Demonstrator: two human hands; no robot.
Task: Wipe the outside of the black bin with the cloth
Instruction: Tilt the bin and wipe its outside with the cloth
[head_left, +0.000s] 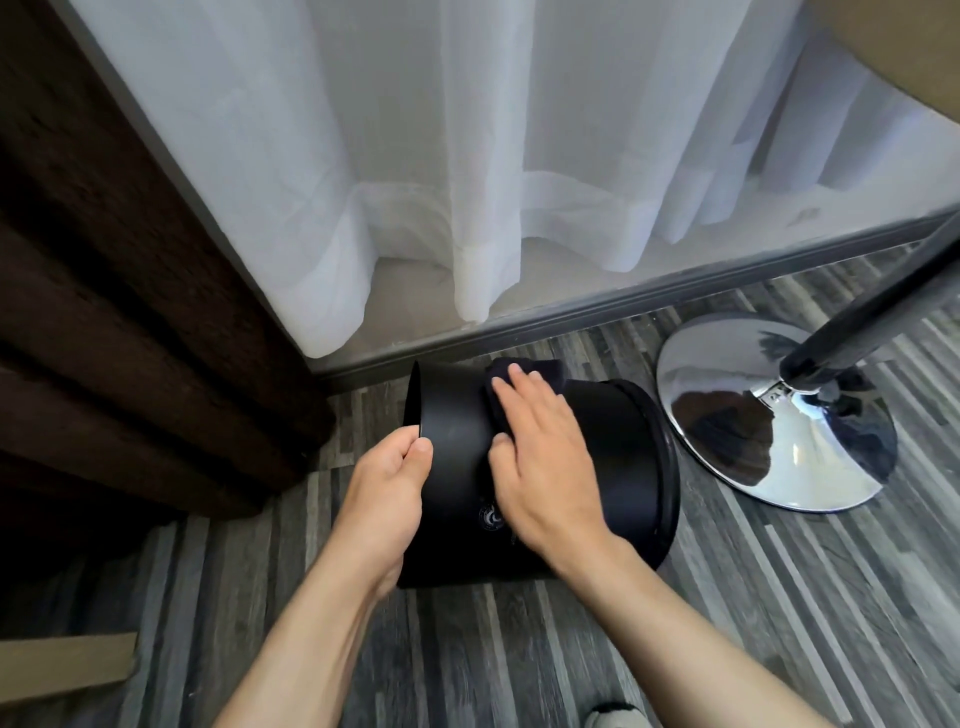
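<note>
The black bin (618, 457) lies on its side on the striped grey floor, its open mouth facing left. My left hand (384, 493) grips the bin's rim at the left, thumb on the outside. My right hand (540, 447) lies flat on the bin's upper side, pressing a dark cloth (545, 371) against it. Only the cloth's far part shows beyond my fingers. A small round logo (491, 517) shows on the bin's wall between my hands.
A chrome round table base (769, 415) with a black post stands just right of the bin. White sheer curtains (467, 156) hang behind along a grey sill. A dark brown curtain (104, 312) fills the left. A shoe tip (613, 714) shows at the bottom.
</note>
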